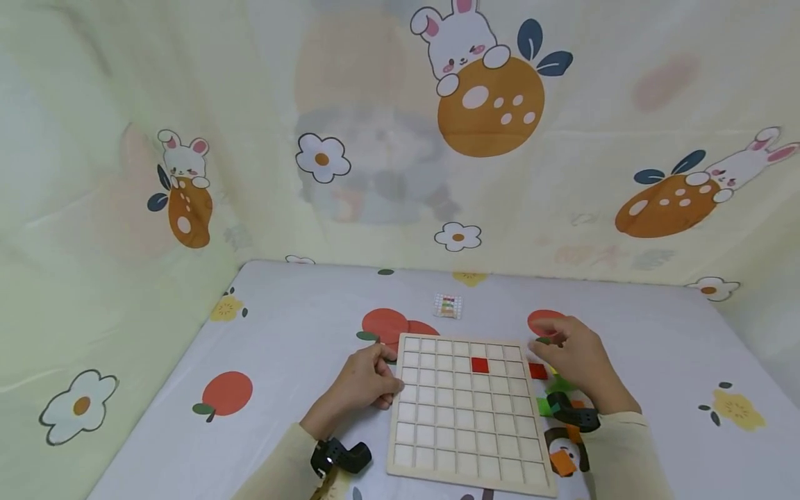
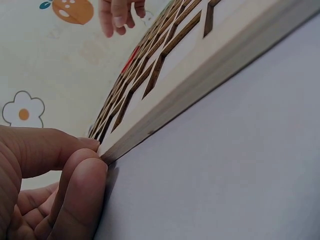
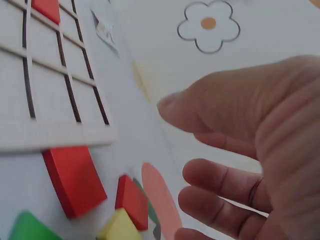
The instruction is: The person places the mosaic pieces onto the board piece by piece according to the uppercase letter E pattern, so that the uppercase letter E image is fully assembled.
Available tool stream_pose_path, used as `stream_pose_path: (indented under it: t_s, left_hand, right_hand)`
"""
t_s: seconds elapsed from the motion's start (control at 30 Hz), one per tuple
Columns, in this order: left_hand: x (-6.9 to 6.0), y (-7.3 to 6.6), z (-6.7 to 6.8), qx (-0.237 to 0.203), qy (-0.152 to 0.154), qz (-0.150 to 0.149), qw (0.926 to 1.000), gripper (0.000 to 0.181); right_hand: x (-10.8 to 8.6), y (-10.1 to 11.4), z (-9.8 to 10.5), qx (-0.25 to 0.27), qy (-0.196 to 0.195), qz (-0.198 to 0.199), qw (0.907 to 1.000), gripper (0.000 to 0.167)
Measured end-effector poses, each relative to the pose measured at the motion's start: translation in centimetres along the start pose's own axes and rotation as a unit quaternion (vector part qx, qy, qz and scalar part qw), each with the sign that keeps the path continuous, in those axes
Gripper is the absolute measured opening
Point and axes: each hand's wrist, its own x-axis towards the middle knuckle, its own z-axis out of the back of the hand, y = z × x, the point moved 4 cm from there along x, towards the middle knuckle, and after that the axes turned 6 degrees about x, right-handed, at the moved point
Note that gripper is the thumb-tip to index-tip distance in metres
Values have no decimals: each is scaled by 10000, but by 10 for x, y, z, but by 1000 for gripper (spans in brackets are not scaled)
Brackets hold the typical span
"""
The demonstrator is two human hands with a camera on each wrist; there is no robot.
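Note:
A pale wooden grid board [image 1: 465, 417] lies on the table in front of me, with one red square block [image 1: 479, 365] in a cell of an upper row. My left hand [image 1: 367, 378] holds the board's left edge between curled fingers and thumb; in the left wrist view the fingertips [image 2: 90, 167] meet the wooden rim. My right hand [image 1: 576, 353] hovers past the board's upper right side, empty, its fingers apart and loosely bent. Below it in the right wrist view are a red block [image 3: 75, 182], a second red block [image 3: 132, 200], a yellow block [image 3: 120, 227] and a green one [image 3: 31, 229].
More green and orange blocks [image 1: 564, 463] lie along the board's right side, partly under my right wrist. A small printed card [image 1: 448, 306] lies behind the board. A patterned curtain [image 1: 375, 194] rises at the table's back edge.

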Motion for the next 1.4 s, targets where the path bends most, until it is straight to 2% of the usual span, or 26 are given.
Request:
stream_pose_path:
  t_s: [0.2,0.4,0.6,0.9,1.13,1.27,1.4]
  left_hand:
    - [-4,1,3,51,-67,48,10000,40]
    - [-5,-1,4,49,-74,50,9999,41]
    - [-4,-3,4,19,-38,24,10000,41]
    - [-2,-2,1,35,-30,14,10000,41]
    - [-2,0,0,57,-38,83,9999,41]
    - [-2,0,0,91,-43,68,9999,41]
    - [-2,0,0,108,-49,77,9999,41]
  right_hand:
    - [2,-15,-2,-331,55,-372,9987,40]
    - [2,-18,-3,-746,120,-619,9952,42]
    - [3,-19,-5,-789,106,-773,9938,37]
    - [2,-21,-6,-779,-83,-692,9945,25]
    - [0,-21,-10,-552,-170,-837,9948,27]
    - [0,-20,-9,-562,-323,-561,9963,24]
    - [2,-21,-9,-449,-401,-341,9976,28]
